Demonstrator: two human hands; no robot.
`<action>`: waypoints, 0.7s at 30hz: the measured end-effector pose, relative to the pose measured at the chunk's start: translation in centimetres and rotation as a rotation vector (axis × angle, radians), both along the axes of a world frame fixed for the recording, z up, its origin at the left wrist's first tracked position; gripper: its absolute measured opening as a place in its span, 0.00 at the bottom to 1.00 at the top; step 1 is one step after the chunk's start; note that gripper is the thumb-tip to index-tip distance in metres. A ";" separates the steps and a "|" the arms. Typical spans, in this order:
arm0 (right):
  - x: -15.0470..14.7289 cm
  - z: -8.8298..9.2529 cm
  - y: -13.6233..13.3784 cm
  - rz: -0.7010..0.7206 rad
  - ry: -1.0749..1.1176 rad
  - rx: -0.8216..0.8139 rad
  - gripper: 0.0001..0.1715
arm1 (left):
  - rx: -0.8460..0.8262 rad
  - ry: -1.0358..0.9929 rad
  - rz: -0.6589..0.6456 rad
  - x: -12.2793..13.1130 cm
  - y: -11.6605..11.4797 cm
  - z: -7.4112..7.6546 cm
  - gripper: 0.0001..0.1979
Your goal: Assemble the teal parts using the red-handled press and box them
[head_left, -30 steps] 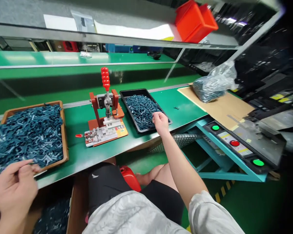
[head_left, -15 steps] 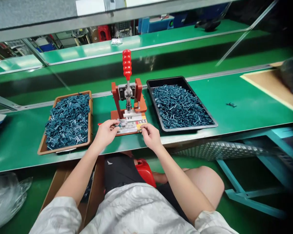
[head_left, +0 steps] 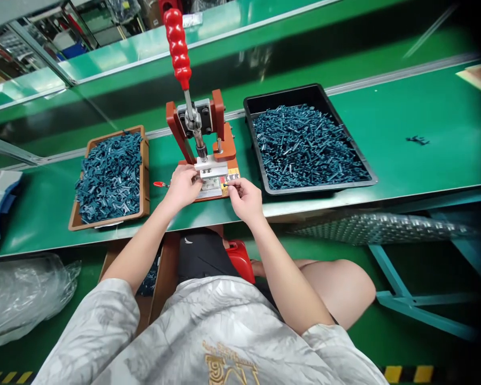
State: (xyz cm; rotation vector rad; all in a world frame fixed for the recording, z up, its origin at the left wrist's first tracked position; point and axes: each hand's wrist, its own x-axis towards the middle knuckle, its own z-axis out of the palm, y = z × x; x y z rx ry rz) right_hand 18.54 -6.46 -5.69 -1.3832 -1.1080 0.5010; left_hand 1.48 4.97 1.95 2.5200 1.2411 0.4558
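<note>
An orange hand press [head_left: 216,139] with a red-knobbed lever [head_left: 177,47] stands on the green bench, lever raised. My left hand [head_left: 183,185] rests curled on the left side of its metal base plate [head_left: 212,179]. My right hand [head_left: 244,198] pinches at the plate's front right edge. Whatever small piece the fingers hold is hidden. A brown tray [head_left: 145,176] heaped with dark teal parts sits left of the press. A black tray [head_left: 308,94] of small dark teal parts sits to its right.
A green conveyor belt [head_left: 404,48] runs behind the bench. Two stray parts [head_left: 417,140] lie far right. A crumpled plastic bag [head_left: 20,294] lies low on the left. A cardboard box [head_left: 160,278] with more parts sits under the bench. A teal frame [head_left: 409,305] stands at right.
Both hands left the trays and came to the press base a second ago; since half a second ago they have closed in tighter on the plate. The view has tilted down.
</note>
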 end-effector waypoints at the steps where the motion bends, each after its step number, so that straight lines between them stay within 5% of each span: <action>1: 0.0 0.0 0.0 -0.002 -0.005 0.000 0.08 | 0.017 0.013 -0.015 0.1 0.1 -0.3 0.10; 13: -0.1 -0.8 0.3 0.037 0.166 -0.012 0.12 | -0.001 0.129 -0.001 1.1 -0.5 0.0 0.10; 21: 1.0 1.0 1.0 0.113 0.106 -0.052 0.12 | -0.042 0.119 -0.080 0.4 0.2 -0.1 0.09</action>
